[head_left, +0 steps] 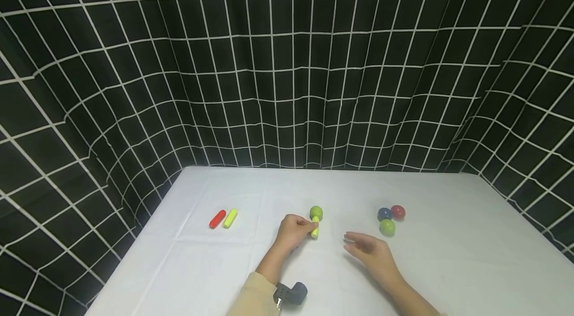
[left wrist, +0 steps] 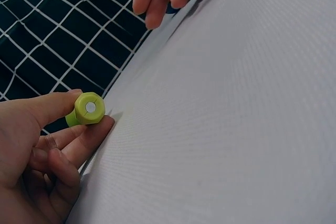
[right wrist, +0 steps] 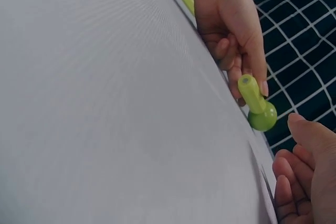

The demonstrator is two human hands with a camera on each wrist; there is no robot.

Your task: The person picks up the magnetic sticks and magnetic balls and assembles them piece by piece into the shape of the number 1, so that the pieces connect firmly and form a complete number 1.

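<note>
Near the middle of the table, my left hand (head_left: 293, 231) pinches a short yellow-green stick (head_left: 315, 234) between thumb and fingers. A green ball (head_left: 316, 213) sits at the stick's far end; whether the two are joined or only touch, I cannot tell. In the left wrist view the stick's six-sided near end (left wrist: 90, 107) shows a pale round centre. The right wrist view shows the ball (right wrist: 266, 119) against the stick's end. My right hand (head_left: 372, 253) hovers to the right, fingers relaxed and holding nothing, apart from the ball.
A red stick (head_left: 217, 219) and a second yellow stick (head_left: 230, 218) lie side by side at the left. Grouped at the right are a blue ball (head_left: 384, 214), a red ball (head_left: 398, 212) and another green ball (head_left: 387, 227). A black gridded curtain (head_left: 287, 81) surrounds the white table (head_left: 215, 276).
</note>
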